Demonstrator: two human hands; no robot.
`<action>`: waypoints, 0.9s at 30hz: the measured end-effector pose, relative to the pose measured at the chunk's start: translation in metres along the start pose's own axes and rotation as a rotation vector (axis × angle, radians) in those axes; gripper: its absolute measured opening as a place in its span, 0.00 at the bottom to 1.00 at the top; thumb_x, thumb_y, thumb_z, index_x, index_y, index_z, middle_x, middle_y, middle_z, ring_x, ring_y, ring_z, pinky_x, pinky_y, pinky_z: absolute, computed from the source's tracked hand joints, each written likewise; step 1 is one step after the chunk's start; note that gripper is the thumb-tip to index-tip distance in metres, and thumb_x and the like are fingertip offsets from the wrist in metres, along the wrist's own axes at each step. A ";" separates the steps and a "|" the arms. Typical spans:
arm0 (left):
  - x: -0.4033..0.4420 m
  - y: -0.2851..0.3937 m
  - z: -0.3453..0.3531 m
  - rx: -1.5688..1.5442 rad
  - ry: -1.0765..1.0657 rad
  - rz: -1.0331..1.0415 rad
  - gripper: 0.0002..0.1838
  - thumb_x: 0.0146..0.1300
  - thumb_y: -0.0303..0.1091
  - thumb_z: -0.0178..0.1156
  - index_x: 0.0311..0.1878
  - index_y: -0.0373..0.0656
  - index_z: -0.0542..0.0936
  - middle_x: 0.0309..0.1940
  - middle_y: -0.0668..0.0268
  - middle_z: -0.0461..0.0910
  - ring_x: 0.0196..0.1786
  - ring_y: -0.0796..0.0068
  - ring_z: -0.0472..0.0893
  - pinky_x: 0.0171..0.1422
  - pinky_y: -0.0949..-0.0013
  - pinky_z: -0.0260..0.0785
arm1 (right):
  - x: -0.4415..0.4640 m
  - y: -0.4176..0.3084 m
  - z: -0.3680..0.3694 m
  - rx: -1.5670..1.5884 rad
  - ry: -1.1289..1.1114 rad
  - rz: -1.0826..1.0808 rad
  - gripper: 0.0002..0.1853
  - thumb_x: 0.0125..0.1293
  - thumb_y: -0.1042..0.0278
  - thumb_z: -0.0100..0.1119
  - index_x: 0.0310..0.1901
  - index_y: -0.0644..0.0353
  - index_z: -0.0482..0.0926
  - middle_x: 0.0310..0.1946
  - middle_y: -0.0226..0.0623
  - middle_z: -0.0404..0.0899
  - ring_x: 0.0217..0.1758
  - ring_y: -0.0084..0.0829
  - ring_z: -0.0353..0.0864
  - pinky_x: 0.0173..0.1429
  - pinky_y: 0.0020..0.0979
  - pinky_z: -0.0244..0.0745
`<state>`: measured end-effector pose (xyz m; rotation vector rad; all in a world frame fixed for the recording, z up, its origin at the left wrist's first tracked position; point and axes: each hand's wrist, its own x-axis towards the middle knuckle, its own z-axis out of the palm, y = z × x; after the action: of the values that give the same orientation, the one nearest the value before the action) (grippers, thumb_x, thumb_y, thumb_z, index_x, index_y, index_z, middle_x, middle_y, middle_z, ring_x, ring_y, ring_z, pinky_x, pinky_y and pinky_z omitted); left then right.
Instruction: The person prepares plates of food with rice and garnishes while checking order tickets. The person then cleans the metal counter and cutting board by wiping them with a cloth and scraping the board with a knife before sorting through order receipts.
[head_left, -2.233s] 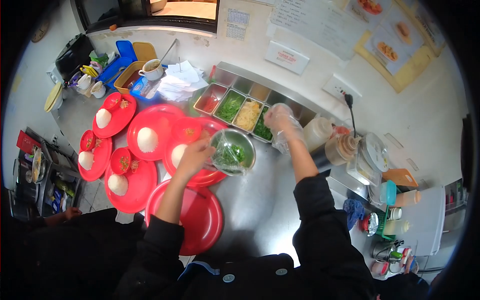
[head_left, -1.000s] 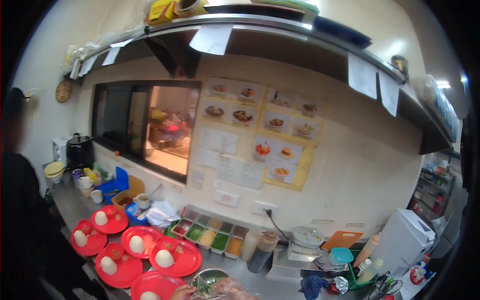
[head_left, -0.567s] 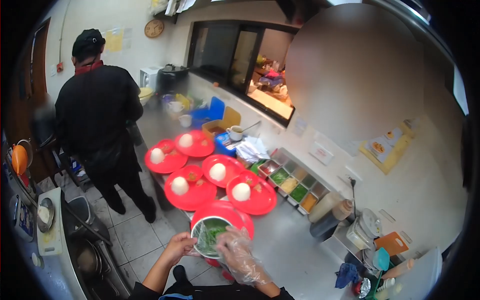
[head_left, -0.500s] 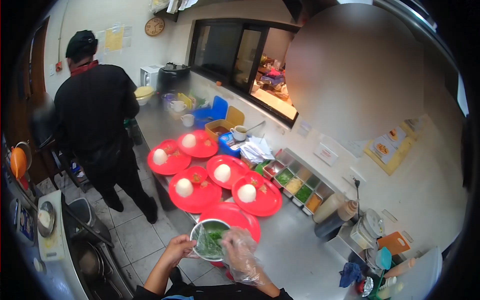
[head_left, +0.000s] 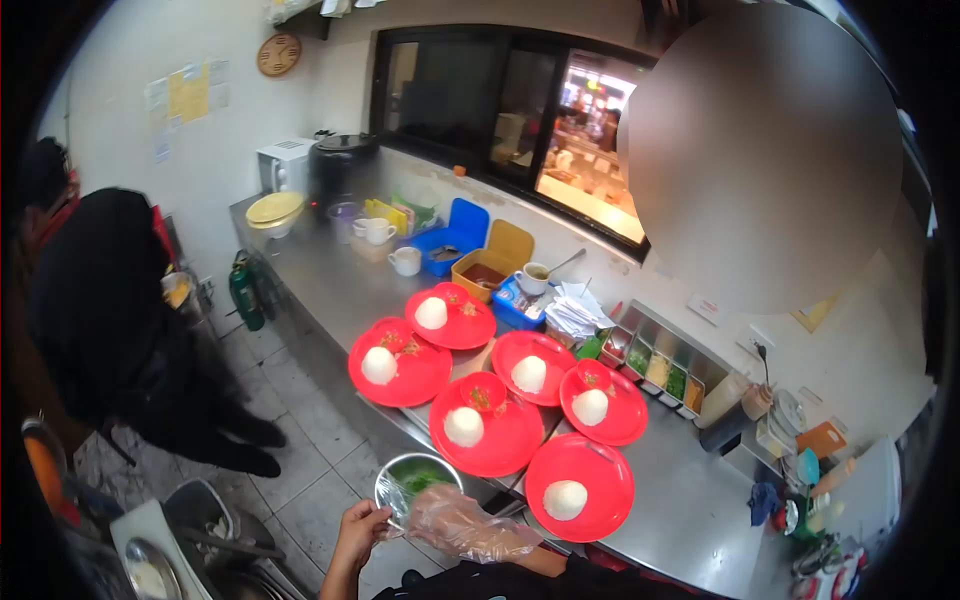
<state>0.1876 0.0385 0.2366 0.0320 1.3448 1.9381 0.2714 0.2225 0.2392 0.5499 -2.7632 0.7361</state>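
Observation:
My left hand (head_left: 360,532) is closed on the near left rim of a metal bowl (head_left: 392,468) with chopped green leaves (head_left: 428,472) inside. Clear plastic film or bag material shows along the bowl's left side. My right hand (head_left: 452,518), in a clear plastic glove, reaches over the bowl's near rim, and its fingertips are blurred at the greens. Right of the bowl lies a red plate (head_left: 598,492) with a white rice mound (head_left: 565,499). Several more red plates (head_left: 508,455) with rice mounds stand beyond it, most showing a small red bowl and brown crumbs.
A person in black (head_left: 110,310) leans at the left. Along the wall stand a tan open box (head_left: 480,278), a blue container (head_left: 518,303), papers (head_left: 578,310), a topping tray (head_left: 655,368) and squeeze bottles (head_left: 735,420). A trash bin (head_left: 205,520) is on the floor at lower left.
The view has shifted, so the plates appear farther right. The bowl is now beside the nearest plate, whose rice mound shows. My right hand has moved over the greens. The other person leans farther left.

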 end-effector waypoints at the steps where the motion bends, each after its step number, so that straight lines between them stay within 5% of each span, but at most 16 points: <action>1: 0.010 0.006 -0.006 -0.012 -0.029 -0.029 0.09 0.57 0.27 0.57 0.24 0.43 0.70 0.22 0.66 0.75 0.24 0.76 0.78 0.26 0.74 0.73 | 0.009 0.002 -0.001 0.040 0.048 -0.003 0.08 0.50 0.65 0.58 0.31 0.57 0.75 0.36 0.42 0.72 0.44 0.38 0.71 0.51 0.39 0.65; 5: 0.055 0.024 -0.011 0.049 -0.127 -0.043 0.08 0.57 0.24 0.57 0.24 0.38 0.70 0.23 0.63 0.75 0.25 0.72 0.79 0.33 0.66 0.80 | 0.054 0.002 -0.037 -0.134 0.096 0.261 0.05 0.57 0.67 0.53 0.34 0.55 0.76 0.35 0.38 0.74 0.41 0.42 0.73 0.45 0.42 0.68; 9: 0.100 0.043 -0.022 0.121 -0.177 -0.096 0.05 0.58 0.24 0.56 0.28 0.34 0.73 0.26 0.61 0.75 0.30 0.72 0.78 0.36 0.66 0.80 | 0.088 0.047 -0.050 -0.206 0.659 0.600 0.05 0.56 0.71 0.49 0.33 0.59 0.73 0.26 0.43 0.73 0.34 0.44 0.72 0.36 0.41 0.67; 12: 0.127 0.077 -0.027 0.116 -0.213 -0.129 0.04 0.58 0.24 0.56 0.33 0.31 0.74 0.29 0.61 0.75 0.32 0.71 0.79 0.38 0.67 0.80 | 0.092 0.123 -0.021 0.005 0.749 0.539 0.07 0.58 0.69 0.51 0.38 0.60 0.73 0.29 0.40 0.73 0.31 0.35 0.74 0.33 0.36 0.70; 14: 0.145 0.104 -0.031 0.216 -0.190 -0.067 0.04 0.59 0.24 0.55 0.32 0.32 0.74 0.31 0.61 0.76 0.33 0.70 0.79 0.38 0.69 0.79 | 0.120 0.142 -0.021 0.487 0.718 0.876 0.10 0.59 0.65 0.55 0.39 0.61 0.73 0.35 0.36 0.74 0.36 0.26 0.75 0.35 0.28 0.73; 15: 0.152 0.116 -0.038 0.293 -0.181 -0.006 0.04 0.59 0.24 0.55 0.32 0.32 0.74 0.31 0.60 0.76 0.33 0.70 0.80 0.37 0.70 0.79 | 0.139 0.145 -0.013 0.529 0.727 0.869 0.10 0.59 0.65 0.55 0.39 0.61 0.73 0.35 0.36 0.74 0.36 0.26 0.75 0.35 0.28 0.73; 18: 0.176 0.152 -0.062 0.295 -0.118 0.009 0.04 0.59 0.25 0.55 0.31 0.34 0.74 0.30 0.61 0.76 0.32 0.70 0.80 0.37 0.71 0.78 | 0.212 0.102 -0.078 1.585 0.784 1.100 0.15 0.60 0.63 0.56 0.44 0.65 0.75 0.45 0.40 0.75 0.48 0.26 0.73 0.54 0.31 0.67; 19: 0.184 0.163 -0.068 0.254 -0.057 -0.005 0.04 0.59 0.25 0.55 0.31 0.34 0.74 0.30 0.61 0.76 0.32 0.71 0.80 0.37 0.71 0.78 | 0.232 0.093 -0.082 1.588 0.802 1.112 0.15 0.60 0.63 0.56 0.44 0.65 0.75 0.45 0.40 0.75 0.48 0.26 0.73 0.54 0.31 0.67; 21: 0.198 0.175 -0.080 0.228 -0.072 0.016 0.05 0.59 0.26 0.55 0.30 0.34 0.74 0.30 0.61 0.77 0.31 0.71 0.80 0.37 0.70 0.78 | 0.261 0.091 -0.089 1.415 0.429 1.061 0.23 0.62 0.47 0.52 0.45 0.61 0.74 0.41 0.29 0.73 0.48 0.22 0.70 0.53 0.25 0.64; 22: 0.204 0.184 -0.084 0.285 -0.087 0.009 0.05 0.59 0.26 0.56 0.30 0.34 0.74 0.29 0.60 0.77 0.31 0.71 0.80 0.37 0.69 0.78 | 0.259 0.117 -0.059 1.358 0.445 0.648 0.25 0.60 0.48 0.55 0.50 0.62 0.73 0.48 0.30 0.70 0.53 0.23 0.66 0.58 0.26 0.60; 24: 0.223 0.198 -0.096 0.349 -0.159 -0.029 0.07 0.57 0.28 0.59 0.31 0.34 0.74 0.28 0.60 0.77 0.30 0.72 0.80 0.36 0.69 0.78 | 0.260 0.169 0.005 1.159 0.422 0.726 0.26 0.61 0.51 0.55 0.53 0.63 0.71 0.53 0.36 0.68 0.57 0.29 0.66 0.61 0.29 0.58; 27: 0.270 0.219 -0.114 0.595 -0.198 -0.070 0.12 0.56 0.34 0.62 0.33 0.33 0.75 0.29 0.60 0.78 0.33 0.75 0.78 0.32 0.73 0.74 | 0.285 0.152 -0.014 1.004 0.484 0.801 0.25 0.63 0.51 0.52 0.53 0.63 0.72 0.53 0.40 0.69 0.58 0.33 0.66 0.61 0.30 0.60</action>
<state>-0.1758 0.0742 0.2599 0.4460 1.7083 1.3773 -0.0470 0.2676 0.2740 -0.6037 -1.9192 2.0914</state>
